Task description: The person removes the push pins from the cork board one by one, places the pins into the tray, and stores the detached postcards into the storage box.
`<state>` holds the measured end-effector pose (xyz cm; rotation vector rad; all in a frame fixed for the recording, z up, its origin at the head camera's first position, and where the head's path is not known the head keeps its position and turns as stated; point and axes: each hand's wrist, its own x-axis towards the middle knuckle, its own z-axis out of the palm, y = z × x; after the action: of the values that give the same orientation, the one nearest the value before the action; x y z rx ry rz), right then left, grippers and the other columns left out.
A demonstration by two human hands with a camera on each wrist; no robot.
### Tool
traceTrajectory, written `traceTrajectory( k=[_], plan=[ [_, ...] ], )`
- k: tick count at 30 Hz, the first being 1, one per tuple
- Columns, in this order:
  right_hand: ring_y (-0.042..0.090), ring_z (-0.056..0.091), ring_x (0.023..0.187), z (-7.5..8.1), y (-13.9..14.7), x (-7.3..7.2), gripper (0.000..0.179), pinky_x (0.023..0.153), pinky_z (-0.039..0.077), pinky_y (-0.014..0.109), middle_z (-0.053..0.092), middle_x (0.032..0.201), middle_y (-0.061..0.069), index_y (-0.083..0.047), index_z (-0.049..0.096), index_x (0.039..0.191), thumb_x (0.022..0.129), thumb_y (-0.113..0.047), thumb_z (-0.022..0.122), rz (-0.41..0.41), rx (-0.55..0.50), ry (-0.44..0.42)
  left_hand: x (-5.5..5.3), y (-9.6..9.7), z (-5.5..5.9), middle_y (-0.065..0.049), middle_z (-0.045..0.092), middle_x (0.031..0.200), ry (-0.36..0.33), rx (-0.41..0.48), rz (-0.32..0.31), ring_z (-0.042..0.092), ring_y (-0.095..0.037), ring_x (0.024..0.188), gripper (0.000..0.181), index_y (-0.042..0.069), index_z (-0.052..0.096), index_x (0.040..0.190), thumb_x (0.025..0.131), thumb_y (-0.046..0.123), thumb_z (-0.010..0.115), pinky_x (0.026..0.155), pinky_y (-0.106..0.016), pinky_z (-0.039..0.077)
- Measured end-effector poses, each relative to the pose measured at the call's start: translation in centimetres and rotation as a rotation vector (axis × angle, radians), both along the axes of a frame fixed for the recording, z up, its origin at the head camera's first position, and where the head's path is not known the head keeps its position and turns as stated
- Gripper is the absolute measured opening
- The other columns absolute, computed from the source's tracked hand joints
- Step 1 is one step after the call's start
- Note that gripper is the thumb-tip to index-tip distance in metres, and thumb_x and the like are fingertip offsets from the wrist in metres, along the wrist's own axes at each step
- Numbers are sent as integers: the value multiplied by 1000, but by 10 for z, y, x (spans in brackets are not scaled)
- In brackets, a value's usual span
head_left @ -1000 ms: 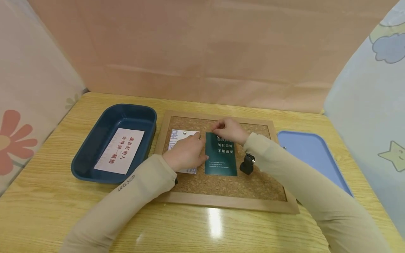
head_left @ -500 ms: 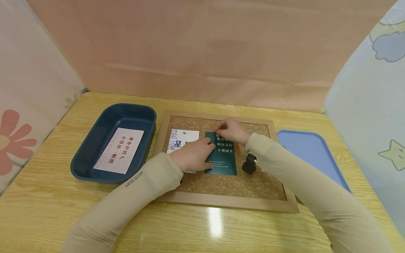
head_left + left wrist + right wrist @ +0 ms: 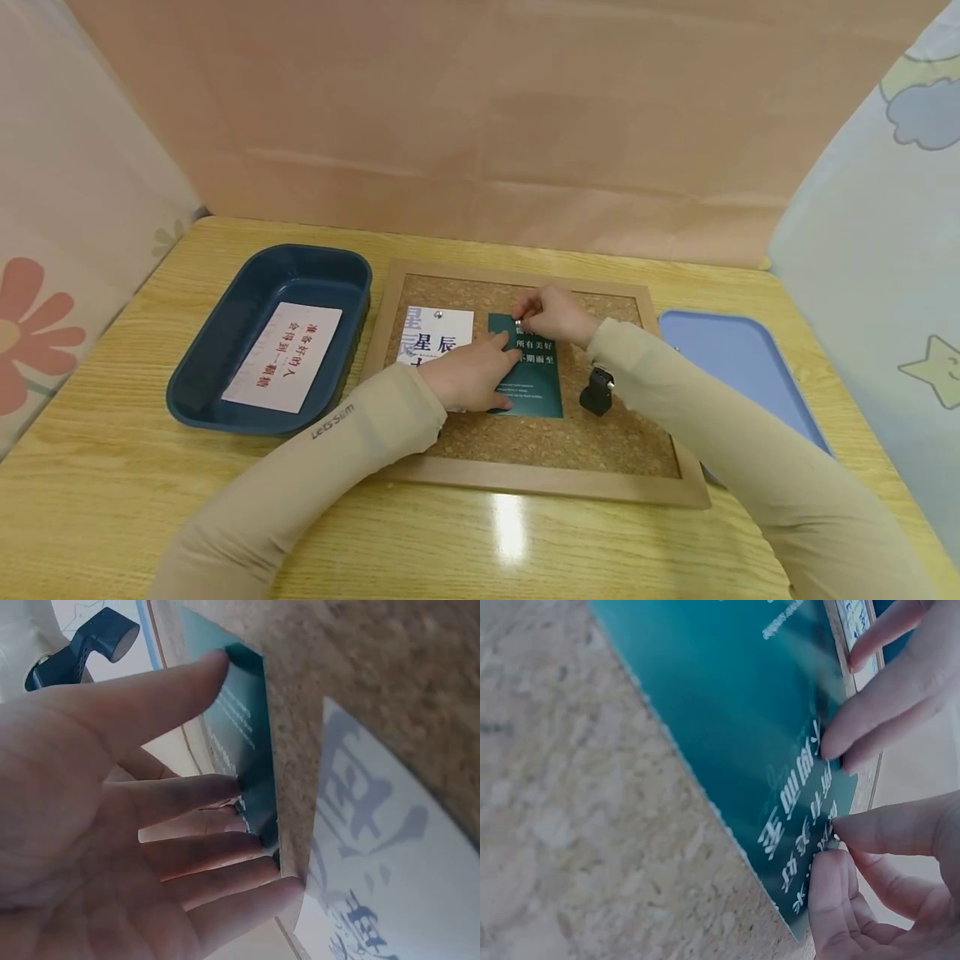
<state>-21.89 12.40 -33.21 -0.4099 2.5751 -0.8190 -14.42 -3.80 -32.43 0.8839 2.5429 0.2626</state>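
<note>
A dark green card [image 3: 534,387] with white lettering lies on the cork board [image 3: 495,437]. My left hand [image 3: 472,371] rests on the card's left side, its fingers spread and fairly straight; the left wrist view shows the fingertips touching the card [image 3: 251,727]. At the card's top edge my right hand [image 3: 558,315] pinches a small silver pushpin [image 3: 517,323] between thumb and finger. In the right wrist view those fingertips mostly hide the pushpin [image 3: 835,843]. Left of it, partly under my left hand, a white card [image 3: 422,325] carries another silver pushpin [image 3: 438,314] near its top.
A dark blue bin [image 3: 187,367] with a white card [image 3: 285,358] inside stands left of the board. To the right lies a light blue tray [image 3: 731,367], partly behind my right forearm. The board's wooden frame [image 3: 555,487] is raised around the cork.
My left hand has slid right, off much of the white card and onto the green one. My right hand has shifted slightly right at the green card's top, and the pushpin shows more clearly.
</note>
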Motion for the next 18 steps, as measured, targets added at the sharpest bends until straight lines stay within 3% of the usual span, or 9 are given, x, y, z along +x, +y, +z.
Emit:
traceTrajectory(
  k=[6,18],
  plan=[
    [24,59,87,-3,1,1,19,74,47,31,65,103,17,2,64,107,91,-3,54,8,10,-15,2,7,-2,-25,21,155,24,-51,-12,22,-40,143,74,3,33,148,91,39,63,113,-43,30],
    [22,60,78,1,-6,1,16,68,44,29,66,94,15,1,63,102,92,-2,51,90,126,64,8,15,-5,-27,16,156,47,-114,6,17,-43,144,73,3,29,150,95,45,53,112,-47,30]
  ],
)
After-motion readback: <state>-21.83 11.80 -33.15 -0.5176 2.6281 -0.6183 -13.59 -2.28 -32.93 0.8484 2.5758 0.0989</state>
